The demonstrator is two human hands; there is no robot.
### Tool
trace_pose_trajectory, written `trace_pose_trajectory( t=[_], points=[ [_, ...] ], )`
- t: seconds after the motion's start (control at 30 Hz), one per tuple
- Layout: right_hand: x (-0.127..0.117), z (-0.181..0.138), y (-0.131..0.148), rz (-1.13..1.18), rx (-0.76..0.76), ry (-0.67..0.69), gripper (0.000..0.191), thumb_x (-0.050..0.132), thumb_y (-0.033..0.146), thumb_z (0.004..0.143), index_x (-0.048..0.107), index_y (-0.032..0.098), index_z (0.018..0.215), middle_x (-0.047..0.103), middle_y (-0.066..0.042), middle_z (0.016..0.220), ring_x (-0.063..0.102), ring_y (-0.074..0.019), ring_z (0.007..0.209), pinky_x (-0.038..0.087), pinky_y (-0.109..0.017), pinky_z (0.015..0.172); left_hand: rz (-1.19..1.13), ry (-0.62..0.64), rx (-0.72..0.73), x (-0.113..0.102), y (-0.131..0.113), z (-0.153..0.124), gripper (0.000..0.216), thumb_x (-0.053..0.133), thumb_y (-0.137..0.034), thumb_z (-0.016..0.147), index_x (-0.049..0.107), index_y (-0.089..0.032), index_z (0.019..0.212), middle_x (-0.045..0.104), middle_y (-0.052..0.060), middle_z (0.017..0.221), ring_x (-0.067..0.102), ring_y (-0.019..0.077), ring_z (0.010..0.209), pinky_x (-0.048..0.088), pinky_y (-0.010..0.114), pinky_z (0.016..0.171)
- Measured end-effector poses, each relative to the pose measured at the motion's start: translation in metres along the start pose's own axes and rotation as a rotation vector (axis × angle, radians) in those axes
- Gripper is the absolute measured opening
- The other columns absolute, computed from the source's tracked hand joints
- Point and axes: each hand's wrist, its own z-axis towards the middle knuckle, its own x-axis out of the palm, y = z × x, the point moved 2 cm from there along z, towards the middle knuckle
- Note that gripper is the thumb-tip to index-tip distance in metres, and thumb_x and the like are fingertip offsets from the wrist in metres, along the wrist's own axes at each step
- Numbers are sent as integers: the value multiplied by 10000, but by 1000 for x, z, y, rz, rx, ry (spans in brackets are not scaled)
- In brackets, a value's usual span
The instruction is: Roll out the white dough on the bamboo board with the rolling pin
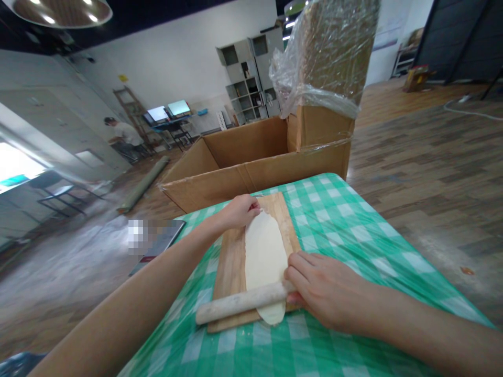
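Note:
A long flat sheet of pale dough (264, 251) lies on a wooden board (231, 262) on a table with a green checked cloth (346, 225). My left hand (240, 210) rests at the dough's far end, fingers curled and pinching its edge. A wooden rolling pin (236, 303) lies across the near end of the dough. My right hand (324, 288) presses on the pin's right end, fingers closed over it.
A large open cardboard box (251, 157) stands just beyond the table, with a taller plastic-wrapped box (326, 57) at its right. Wooden floor lies to the right. A person sits at a desk with monitors (168, 111) far back left.

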Motion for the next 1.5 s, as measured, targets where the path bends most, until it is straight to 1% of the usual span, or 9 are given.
trace_pose_trajectory(
  t=[0.17,0.33,0.47,0.6,0.9,1.03,1.13,1.27,1.5],
  points=[
    [0,1,0,5,5,1,176,609,333,1013,599,160,983,616,-72,970,573,-248,831,460,-379,700,-87,25,23,3,11,-4,312,512,-432,944,654,-187,811,686,27,788,626,178,724,415,264,610],
    [-2,0,0,24,4,17,174,584,332,1026,595,163,986,615,-72,977,570,-246,834,460,-379,698,-204,-60,-4,4,9,-7,314,604,-413,884,702,-174,1063,743,58,979,682,196,843,501,279,730],
    [-1,1,-1,22,14,28,176,579,331,1028,595,160,988,617,-77,978,575,-250,842,463,-383,707,-154,-18,43,-2,1,-12,305,598,-439,895,769,-199,973,753,38,911,688,200,812,494,274,723],
    [0,1,0,10,11,26,181,587,337,1024,595,159,993,617,-77,977,575,-252,840,460,-381,700,-90,-43,53,-5,-1,-17,275,603,-412,899,786,-213,948,754,36,899,687,195,812,484,268,720],
    [-1,0,1,-4,9,9,178,591,331,1022,603,159,981,615,-76,964,570,-247,819,460,-379,691,-14,-7,-9,-3,-13,-10,218,567,-328,915,710,-175,855,739,62,857,664,198,768,443,273,653],
    [-2,0,1,-1,0,14,155,591,304,1019,605,156,976,616,-77,963,570,-244,824,458,-372,695,-39,-2,8,-1,-8,-12,260,530,-372,941,692,-183,867,728,48,854,655,195,763,433,279,648],
    [-3,1,1,6,5,19,155,592,301,1019,605,152,981,619,-81,973,571,-243,823,461,-373,701,-119,-28,-16,2,1,-16,293,522,-416,949,694,-182,987,737,50,930,669,194,824,470,278,697],
    [-4,1,1,10,11,18,185,601,334,1017,609,154,976,617,-80,975,574,-247,827,466,-380,696,-183,-66,-37,4,0,-19,397,560,-350,909,643,-166,1251,737,76,1118,683,199,940,507,290,803],
    [-1,1,1,8,23,16,176,614,332,1008,609,158,984,618,-78,978,574,-247,827,467,-379,696,-65,22,-41,0,-16,-11,262,564,-310,873,727,-190,1039,758,55,1001,689,221,902,492,289,751]
  ],
)
